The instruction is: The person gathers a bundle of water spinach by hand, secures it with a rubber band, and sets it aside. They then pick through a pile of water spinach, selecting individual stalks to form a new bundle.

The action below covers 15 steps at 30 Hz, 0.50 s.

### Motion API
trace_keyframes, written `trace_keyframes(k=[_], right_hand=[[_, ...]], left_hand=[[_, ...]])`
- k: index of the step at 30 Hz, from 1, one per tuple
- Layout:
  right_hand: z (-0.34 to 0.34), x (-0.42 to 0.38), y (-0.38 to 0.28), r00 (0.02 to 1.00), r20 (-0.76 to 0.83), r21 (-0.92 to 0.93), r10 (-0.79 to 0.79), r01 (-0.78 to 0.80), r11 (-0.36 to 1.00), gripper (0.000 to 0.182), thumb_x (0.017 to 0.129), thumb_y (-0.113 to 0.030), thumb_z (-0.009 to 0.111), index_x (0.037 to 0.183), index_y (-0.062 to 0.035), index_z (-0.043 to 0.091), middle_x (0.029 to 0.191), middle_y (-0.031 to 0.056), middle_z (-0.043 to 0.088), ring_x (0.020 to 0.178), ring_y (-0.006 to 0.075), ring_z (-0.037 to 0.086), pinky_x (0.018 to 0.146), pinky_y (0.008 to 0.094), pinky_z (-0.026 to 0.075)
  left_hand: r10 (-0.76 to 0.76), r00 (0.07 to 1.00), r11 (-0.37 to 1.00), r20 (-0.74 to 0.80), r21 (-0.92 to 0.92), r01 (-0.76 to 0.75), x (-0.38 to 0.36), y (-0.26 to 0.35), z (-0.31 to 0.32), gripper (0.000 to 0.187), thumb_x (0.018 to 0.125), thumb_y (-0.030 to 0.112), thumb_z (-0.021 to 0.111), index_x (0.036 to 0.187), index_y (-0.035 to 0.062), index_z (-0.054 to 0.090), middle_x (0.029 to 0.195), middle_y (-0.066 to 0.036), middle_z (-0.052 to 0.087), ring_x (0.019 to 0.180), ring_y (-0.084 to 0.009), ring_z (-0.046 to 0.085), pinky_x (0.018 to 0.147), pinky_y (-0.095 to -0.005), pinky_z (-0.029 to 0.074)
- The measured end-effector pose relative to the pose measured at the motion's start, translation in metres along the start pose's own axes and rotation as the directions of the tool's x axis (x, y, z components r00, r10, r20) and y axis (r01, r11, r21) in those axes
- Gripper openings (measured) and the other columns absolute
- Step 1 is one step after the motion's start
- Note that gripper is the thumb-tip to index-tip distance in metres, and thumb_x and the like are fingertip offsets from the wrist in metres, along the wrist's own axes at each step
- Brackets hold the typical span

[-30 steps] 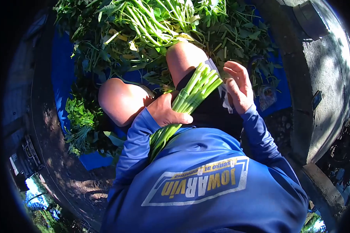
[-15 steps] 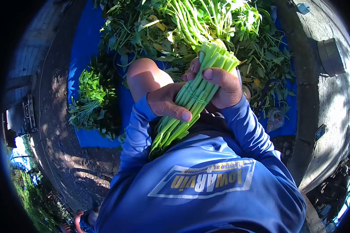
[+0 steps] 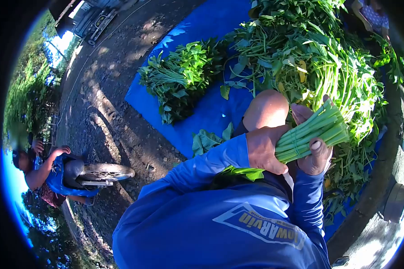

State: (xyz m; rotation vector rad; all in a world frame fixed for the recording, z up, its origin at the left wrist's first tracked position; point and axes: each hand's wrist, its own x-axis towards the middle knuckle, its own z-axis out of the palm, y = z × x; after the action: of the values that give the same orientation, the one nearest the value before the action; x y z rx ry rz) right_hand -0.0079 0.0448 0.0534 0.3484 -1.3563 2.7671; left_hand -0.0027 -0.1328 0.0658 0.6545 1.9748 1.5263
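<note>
Along the left, the edge of the blue tarp (image 3: 202, 121) slants down toward your sleeve, and past it the dirt ground (image 3: 107, 107) runs out to a wheel (image 3: 107, 172) and a person (image 3: 40, 177) well apart from you. Between the smaller heap of greens (image 3: 179, 78) and your bare knee (image 3: 267, 110), a strip of tarp shows; ahead and to the right, the large pile of greens (image 3: 332, 80) takes up the space just beyond your hands, with the concrete ledge (image 3: 399, 166) bounding that side. In front of your lap you have the stem bundle (image 3: 323, 127) slanting across both hands, its cut ends facing right, past your right hand (image 3: 316, 162), which wraps it near those ends, thumb on the near side. Your left hand (image 3: 265, 148) grasps it farther back, just left of the thin tie (image 3: 295, 141), and leaves emerge below that grip, close to your shirt
</note>
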Motion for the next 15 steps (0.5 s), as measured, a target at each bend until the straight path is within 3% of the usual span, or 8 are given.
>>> trace_keyframes(k=[3,5,6,7,8,10,12,15], right_hand=[[0.009,-0.008,0.008,0.977,0.137,-0.151,0.165,-0.144,0.978,0.127,0.067,-0.047,0.097,0.16,0.0025,0.025,0.142,0.0196,0.055,0.132,0.0338,0.058,0.11,0.0463,0.047],[0.004,-0.007,0.007,0.95,0.204,-0.219,0.238,-0.192,0.957,0.115,0.071,-0.048,0.095,0.156,0.0039,0.035,0.146,0.0203,0.054,0.136,0.0337,0.054,0.114,0.0469,0.043],[0.001,-0.005,0.0,0.946,0.209,-0.279,0.249,-0.186,0.942,0.105,0.076,-0.046,0.092,0.153,0.0046,0.041,0.146,0.0212,0.055,0.136,0.0333,0.054,0.115,0.0471,0.042],[-0.017,-0.005,-0.004,0.956,0.193,-0.349,0.22,-0.142,0.926,0.079,0.086,-0.041,0.085,0.143,0.005,0.055,0.139,0.0216,0.063,0.13,0.0315,0.06,0.11,0.0459,0.047],[-0.037,-0.005,-0.01,0.969,0.143,-0.449,0.2,-0.116,0.886,0.059,0.091,-0.035,0.081,0.132,0.0035,0.065,0.127,0.0187,0.07,0.12,0.029,0.066,0.103,0.0431,0.052],[-0.079,-0.014,-0.019,0.978,-0.088,-0.4,0.188,-0.208,0.893,0.033,0.097,-0.024,0.074,0.119,0.0003,0.071,0.112,0.0128,0.074,0.105,0.0225,0.07,0.094,0.038,0.056],[-0.138,-0.026,-0.019,0.948,-0.297,-0.476,0.113,-0.25,0.843,0.03,0.099,-0.026,0.07,0.115,-0.0014,0.072,0.103,0.0079,0.073,0.096,0.0172,0.069,0.088,0.0341,0.056],[-0.193,-0.051,-0.029,0.834,-0.552,-0.487,0.025,-0.346,0.802,0.023,0.099,-0.021,0.072,0.116,-0.0054,0.071,0.097,0.003,0.074,0.083,0.0109,0.068,0.076,0.0269,0.056]], left_hand=[[0.052,0.994,0.934,-0.1,-0.346,-0.084,-0.018,0.017,-0.02,0.07,0.072,0.013,0.088,0.133,0.003,0.056,0.115,-0.009,0.069,0.102,-0.0175,0.067,0.091,-0.0343,0.054],[0.071,0.963,0.927,-0.26,-0.34,-0.16,-0.04,0.035,-0.047,0.07,0.07,0.01,0.089,0.132,0.0037,0.057,0.111,-0.009,0.07,0.098,-0.0163,0.068,0.088,-0.033,0.056],[0.084,0.924,0.962,-0.374,-0.211,-0.173,-0.059,0.044,-0.068,0.071,0.069,0.009,0.09,0.132,0.0041,0.058,0.108,-0.009,0.071,0.096,-0.0161,0.069,0.085,-0.0326,0.057],[0.001,0.849,0.985,-0.529,-0.145,-0.091,-0.081,0.038,-0.09,0.069,0.07,0.006,0.088,0.132,0.0025,0.057,0.099,-0.01,0.073,0.088,-0.0193,0.072,0.08,-0.0345,0.059],[0.113,0.755,0.986,-0.646,-0.021,-0.165,-0.099,0.038,-0.116,0.064,0.074,0.007,0.084,0.131,0.0005,0.057,0.094,-0.011,0.073,0.082,-0.0235,0.073,0.076,-0.0383,0.06],[0.284,0.576,0.954,-0.767,0.168,-0.247,-0.139,0.035,-0.183,0.057,0.084,0.008,0.076,0.134,-0.0029,0.051,0.096,-0.016,0.072,0.083,-0.0303,0.075,0.076,-0.0453,0.064],[0.19,0.282,0.949,-0.94,0.102,-0.299,-0.163,0.032,-0.229,0.046,0.09,0.013,0.074,0.128,-0.0021,0.054,0.096,-0.017,0.069,0.083,-0.0326,0.074,0.075,-0.047,0.065],[0.181,0.12,0.884,-0.976,0.108,-0.454,-0.185,0.015,-0.287,0.033,0.091,0.017,0.075,0.115,0.001,0.061,0.096,-0.015,0.069,0.084,-0.031,0.074,0.074,-0.0466,0.064]])
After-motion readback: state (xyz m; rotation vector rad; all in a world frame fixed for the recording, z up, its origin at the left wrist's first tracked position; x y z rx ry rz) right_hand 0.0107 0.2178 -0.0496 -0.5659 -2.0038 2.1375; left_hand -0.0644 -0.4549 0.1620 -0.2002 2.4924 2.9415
